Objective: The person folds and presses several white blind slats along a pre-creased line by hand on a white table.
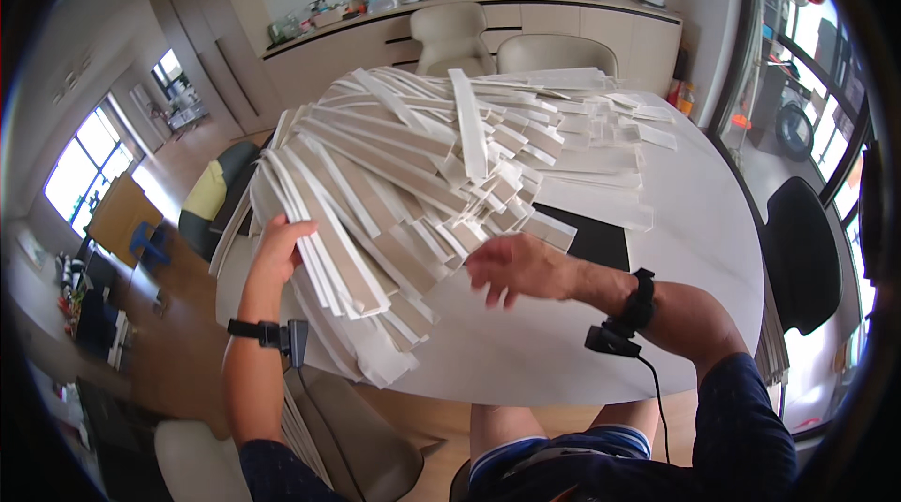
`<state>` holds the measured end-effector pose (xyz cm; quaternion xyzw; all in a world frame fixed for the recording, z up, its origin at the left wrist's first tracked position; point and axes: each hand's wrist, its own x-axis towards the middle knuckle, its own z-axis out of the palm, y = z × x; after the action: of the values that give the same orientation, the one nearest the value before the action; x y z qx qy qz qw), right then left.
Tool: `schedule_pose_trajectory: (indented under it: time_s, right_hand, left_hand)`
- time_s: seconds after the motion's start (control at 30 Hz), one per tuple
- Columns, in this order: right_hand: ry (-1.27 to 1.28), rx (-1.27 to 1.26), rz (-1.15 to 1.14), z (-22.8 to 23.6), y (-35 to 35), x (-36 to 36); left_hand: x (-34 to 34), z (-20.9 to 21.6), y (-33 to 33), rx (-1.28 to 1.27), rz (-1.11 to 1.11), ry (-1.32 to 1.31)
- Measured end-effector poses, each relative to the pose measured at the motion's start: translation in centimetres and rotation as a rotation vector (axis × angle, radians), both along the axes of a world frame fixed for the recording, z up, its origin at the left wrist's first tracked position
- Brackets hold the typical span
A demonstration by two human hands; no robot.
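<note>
A large fanned heap of long, flat white-and-beige strips (375, 141) covers the far and left parts of the white table (694, 249). On the heap's near left side, my left hand (280, 247) is closed around the edge of a bundle of strips (335, 253), its thumb lying on top. These strips slant down toward the table's front edge, with more loose ends beneath them. To the right, my right hand (518, 267) hovers beside the strip ends, fingers loosely bent and apart, holding nothing that I can see. Whether its fingertips touch the strips is unclear.
Clear plastic-looking sleeves (596, 178) lie at the heap's right, near a black flat sheet (591, 237). A black chair (802, 253) stands right of the table, a beige chair (450, 33) behind it. A long counter (601, 19) lines the back wall.
</note>
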<state>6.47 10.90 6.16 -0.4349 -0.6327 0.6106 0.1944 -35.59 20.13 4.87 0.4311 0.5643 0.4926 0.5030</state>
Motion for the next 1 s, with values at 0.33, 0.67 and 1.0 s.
schedule_pose_trajectory:
  time_s: [0.33,0.67,1.0]
  right_hand:
    - [-0.826,1.080,-0.231,0.3,11.7,1.6]
    - [-0.579,0.987,-0.422,0.0,12.7,1.8]
    - [0.793,0.419,-0.740,5.1,1.5,11.5]
  left_hand:
    - [0.6,0.3,-2.7,0.032,-0.032,0.399]
    - [1.8,2.8,-5.4,0.154,0.177,0.544]
    - [12.2,4.8,-9.0,0.206,-0.210,0.285]
